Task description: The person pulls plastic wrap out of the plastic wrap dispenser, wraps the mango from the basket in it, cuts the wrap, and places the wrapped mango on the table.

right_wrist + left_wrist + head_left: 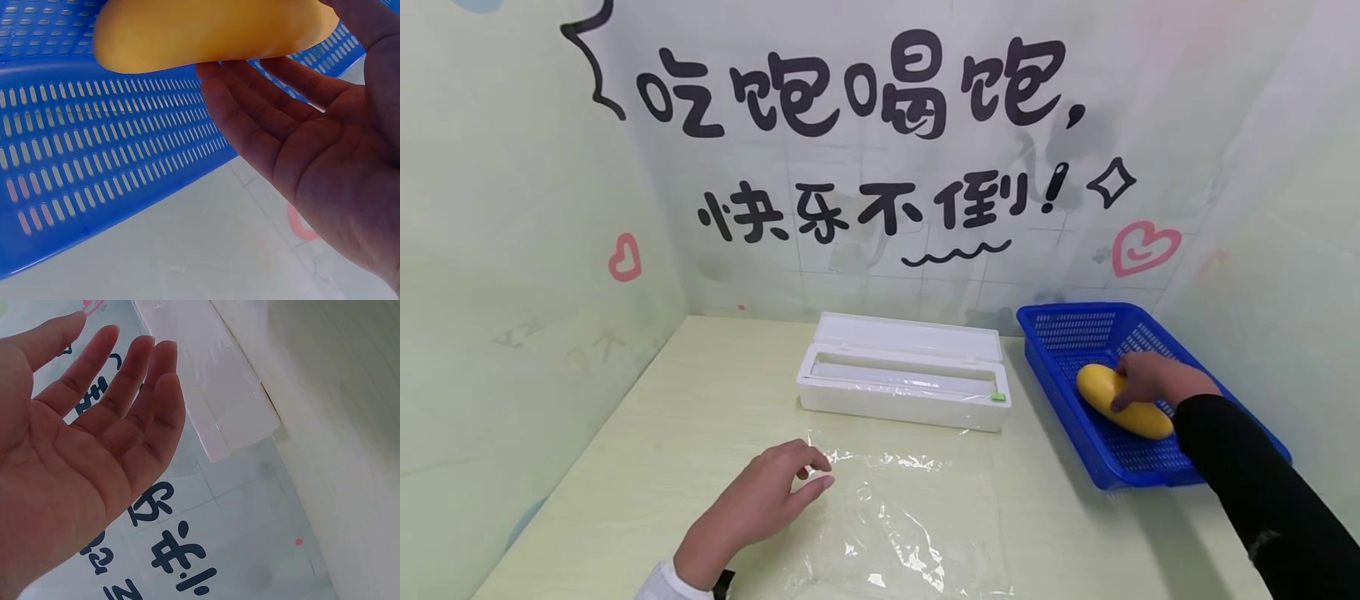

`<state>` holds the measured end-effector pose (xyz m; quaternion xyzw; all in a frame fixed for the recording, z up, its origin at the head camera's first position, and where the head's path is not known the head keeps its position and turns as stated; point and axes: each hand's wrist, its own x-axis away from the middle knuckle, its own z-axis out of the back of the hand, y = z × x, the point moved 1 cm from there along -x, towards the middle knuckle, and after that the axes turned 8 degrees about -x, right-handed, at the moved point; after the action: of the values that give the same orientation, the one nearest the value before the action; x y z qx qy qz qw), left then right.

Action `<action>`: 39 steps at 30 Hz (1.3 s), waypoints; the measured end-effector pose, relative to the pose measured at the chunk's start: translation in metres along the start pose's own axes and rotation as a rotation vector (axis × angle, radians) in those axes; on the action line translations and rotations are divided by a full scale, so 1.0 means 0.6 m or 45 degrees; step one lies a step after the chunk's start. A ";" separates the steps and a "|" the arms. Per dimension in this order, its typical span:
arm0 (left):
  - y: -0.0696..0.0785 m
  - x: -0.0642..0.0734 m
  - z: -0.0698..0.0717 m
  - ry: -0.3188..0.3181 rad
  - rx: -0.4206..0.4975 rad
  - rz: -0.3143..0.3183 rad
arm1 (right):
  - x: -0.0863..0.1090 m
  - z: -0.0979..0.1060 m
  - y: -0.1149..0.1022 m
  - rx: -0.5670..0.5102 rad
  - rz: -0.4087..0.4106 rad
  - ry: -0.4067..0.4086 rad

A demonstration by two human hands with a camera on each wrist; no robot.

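In the head view my right hand reaches into the blue basket and grips a long, smooth yellow fruit. Its thumb lies on the near side of the fruit and the fingers on the far side; the right wrist view shows the fingertips against the yellow skin. My left hand holds nothing, its fingers loosely bent, over the left edge of a clear sheet of cling film. The sheet spreads over the table in front of a white cling film box, with its lid raised and a roll inside.
A small green slider sits at the box's front right corner. Behind the box rises a pale wall sheet with black writing, and similar sheets flank both sides. The basket stands at the table's right, by the side sheet.
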<state>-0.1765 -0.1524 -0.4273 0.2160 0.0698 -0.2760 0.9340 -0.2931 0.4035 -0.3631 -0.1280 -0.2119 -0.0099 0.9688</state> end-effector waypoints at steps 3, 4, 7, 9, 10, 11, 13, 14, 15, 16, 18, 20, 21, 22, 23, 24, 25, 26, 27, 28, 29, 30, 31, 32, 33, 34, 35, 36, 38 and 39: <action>0.000 0.000 0.000 0.002 -0.008 -0.008 | 0.004 0.004 -0.006 0.010 0.007 0.008; 0.000 0.000 -0.001 0.002 -0.011 -0.010 | 0.006 0.005 -0.008 0.010 0.005 0.010; 0.000 0.000 -0.001 0.006 -0.017 -0.015 | 0.010 0.009 -0.012 0.016 0.021 0.029; 0.000 0.000 -0.002 0.007 -0.018 -0.016 | 0.012 0.010 -0.012 0.018 0.034 0.043; 0.000 0.000 -0.002 0.007 -0.019 -0.015 | 0.013 0.010 -0.012 0.021 0.042 0.051; 0.000 0.000 -0.002 0.006 -0.018 -0.013 | 0.013 0.011 -0.012 0.020 0.051 0.056; 0.000 0.001 -0.003 -0.001 -0.019 -0.005 | 0.016 0.013 -0.013 0.013 0.057 0.062; -0.001 0.001 -0.003 -0.006 -0.020 -0.002 | 0.018 0.015 -0.013 0.008 0.059 0.063; -0.001 0.001 -0.003 -0.011 -0.020 0.002 | 0.020 0.016 -0.014 0.005 0.063 0.065; -0.001 0.000 -0.003 -0.015 -0.019 0.007 | 0.022 0.018 -0.014 0.004 0.069 0.067; -0.001 0.000 -0.004 -0.024 -0.016 0.014 | 0.026 0.022 -0.014 0.002 0.082 0.075; -0.001 0.000 -0.004 -0.029 -0.013 0.018 | 0.030 0.026 -0.015 0.016 0.107 0.087; -0.002 -0.001 -0.004 -0.030 -0.012 0.019 | 0.031 0.027 -0.014 0.022 0.117 0.095; -0.002 -0.001 -0.005 -0.031 -0.011 0.020 | 0.032 0.029 -0.014 0.025 0.125 0.105; -0.002 0.000 -0.005 -0.033 -0.009 0.020 | 0.033 0.030 -0.014 0.028 0.129 0.113; -0.002 0.000 -0.005 -0.034 -0.009 0.019 | 0.035 0.032 -0.015 0.030 0.134 0.121; -0.002 0.000 -0.005 -0.034 -0.010 0.019 | 0.036 0.033 -0.016 0.030 0.137 0.122; -0.002 0.000 -0.005 -0.035 -0.011 0.017 | 0.037 0.035 -0.017 0.028 0.137 0.126; -0.002 0.000 -0.005 -0.034 -0.013 0.017 | 0.039 0.036 -0.018 0.022 0.137 0.131; -0.003 0.001 -0.005 -0.034 -0.014 0.017 | 0.040 0.038 -0.020 0.023 0.139 0.134; -0.003 0.000 -0.005 -0.035 -0.015 0.016 | 0.042 0.040 -0.022 0.024 0.140 0.135; -0.003 0.000 -0.005 -0.035 -0.017 0.016 | 0.044 0.041 -0.025 0.025 0.140 0.136; -0.003 0.000 -0.005 -0.035 -0.017 0.016 | 0.045 0.043 -0.028 0.029 0.142 0.137; -0.003 0.000 -0.005 -0.037 -0.018 0.016 | 0.047 0.044 -0.030 0.035 0.143 0.143; -0.004 -0.001 -0.005 -0.038 -0.018 0.016 | 0.049 0.045 -0.032 0.040 0.142 0.147; -0.003 -0.001 -0.004 -0.041 -0.018 0.017 | 0.052 0.046 -0.035 0.049 0.144 0.155; -0.003 -0.001 -0.004 -0.044 -0.016 0.018 | 0.055 0.049 -0.037 0.050 0.147 0.161; -0.002 -0.001 -0.004 -0.047 -0.015 0.017 | 0.058 0.051 -0.039 0.053 0.151 0.174; -0.001 0.000 -0.003 -0.052 -0.010 0.020 | 0.065 0.058 -0.044 0.065 0.162 0.196; -0.001 0.000 -0.003 -0.054 -0.009 0.022 | 0.070 0.062 -0.047 0.073 0.168 0.207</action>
<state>-0.1767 -0.1519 -0.4294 0.2076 0.0489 -0.2721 0.9383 -0.2722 0.3873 -0.3063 -0.1128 -0.1239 0.0496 0.9846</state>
